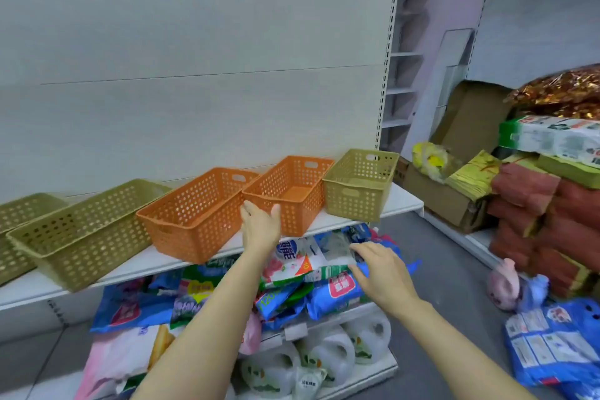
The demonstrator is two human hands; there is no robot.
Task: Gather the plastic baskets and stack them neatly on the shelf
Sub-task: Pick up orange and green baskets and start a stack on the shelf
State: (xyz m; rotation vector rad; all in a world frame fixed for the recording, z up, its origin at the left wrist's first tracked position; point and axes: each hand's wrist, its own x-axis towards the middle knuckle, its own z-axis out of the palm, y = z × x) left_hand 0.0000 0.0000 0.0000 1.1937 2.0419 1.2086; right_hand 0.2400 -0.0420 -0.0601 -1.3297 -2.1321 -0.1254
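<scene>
Several perforated plastic baskets stand in a row on the white shelf (401,201). From the left: a green basket (19,227) cut by the frame edge, a long green basket (87,230), an orange basket (198,211), a second orange basket (292,188) and a small green basket (358,185) at the right end. My left hand (261,227) is open with fingers spread, right at the near end of the second orange basket. My right hand (383,273) is open lower down, in front of the shelf edge, holding nothing.
Below the shelf lie packs of tissue and detergent bags (324,269) and toilet-roll packs (324,354). On the right are cardboard boxes (454,198), stacked red and yellow paper bundles (532,204) and blue packs (552,344) on the grey floor. A white back panel (194,58) rises behind the baskets.
</scene>
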